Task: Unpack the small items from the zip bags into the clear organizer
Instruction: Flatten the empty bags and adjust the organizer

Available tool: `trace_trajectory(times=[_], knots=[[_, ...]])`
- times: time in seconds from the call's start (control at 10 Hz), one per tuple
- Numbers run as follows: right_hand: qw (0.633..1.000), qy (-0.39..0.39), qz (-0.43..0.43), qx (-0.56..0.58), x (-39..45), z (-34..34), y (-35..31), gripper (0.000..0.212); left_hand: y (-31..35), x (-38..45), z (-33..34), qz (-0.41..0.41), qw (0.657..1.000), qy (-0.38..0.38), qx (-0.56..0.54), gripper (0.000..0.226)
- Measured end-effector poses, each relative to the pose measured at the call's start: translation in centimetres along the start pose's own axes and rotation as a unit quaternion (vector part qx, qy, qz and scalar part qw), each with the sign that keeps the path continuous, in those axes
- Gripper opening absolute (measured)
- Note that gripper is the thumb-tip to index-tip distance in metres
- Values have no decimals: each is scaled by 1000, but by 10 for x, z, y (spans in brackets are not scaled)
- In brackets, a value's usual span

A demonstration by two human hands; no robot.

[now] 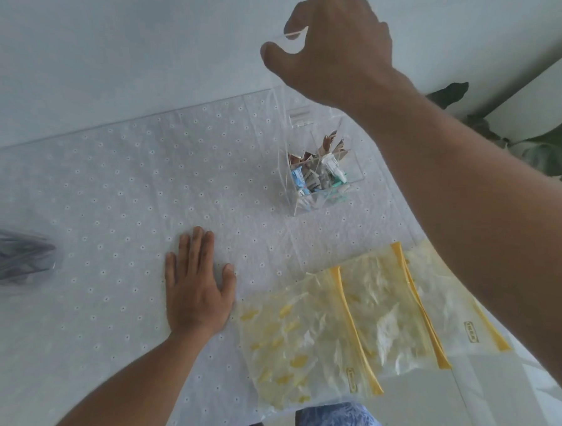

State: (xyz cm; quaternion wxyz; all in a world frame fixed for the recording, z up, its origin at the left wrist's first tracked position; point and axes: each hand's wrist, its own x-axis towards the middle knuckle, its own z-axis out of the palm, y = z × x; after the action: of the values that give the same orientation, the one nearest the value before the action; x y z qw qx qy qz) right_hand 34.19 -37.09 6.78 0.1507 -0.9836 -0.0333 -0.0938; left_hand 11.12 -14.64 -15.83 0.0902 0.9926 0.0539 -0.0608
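White eyelet cloth is spread over the table, its far edge met by a plain wall. A clear hard-plastic organizer is stood near the cloth's right edge, small packets packed in its front compartment. The right hand is raised above it, thumb and fingers pinching a clear panel. The left hand is laid flat, fingers spread, on open cloth. Three crinkled yellow-striped zip bags are overlapped just beside it

white eyelet tablecloth, pale wall, leafy plant at right.
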Motion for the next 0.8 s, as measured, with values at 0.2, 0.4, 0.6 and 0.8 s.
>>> trace_trajectory(times=[0.2,0.4,0.6,0.8], knots=[[999,33,-5,-23,-36,-10,2,64,-1,0,0,2,1000,-1,8,69],[997,17,-11,-71,-84,-16,11,76,1,-2,-1,5,1000,2,11,69],[996,7,-11,-91,-132,8,23,68,2,-3,0,2,1000,8,7,68],[996,71,-16,-45,-157,53,37,53,3,-3,0,5,1000,18,6,67]])
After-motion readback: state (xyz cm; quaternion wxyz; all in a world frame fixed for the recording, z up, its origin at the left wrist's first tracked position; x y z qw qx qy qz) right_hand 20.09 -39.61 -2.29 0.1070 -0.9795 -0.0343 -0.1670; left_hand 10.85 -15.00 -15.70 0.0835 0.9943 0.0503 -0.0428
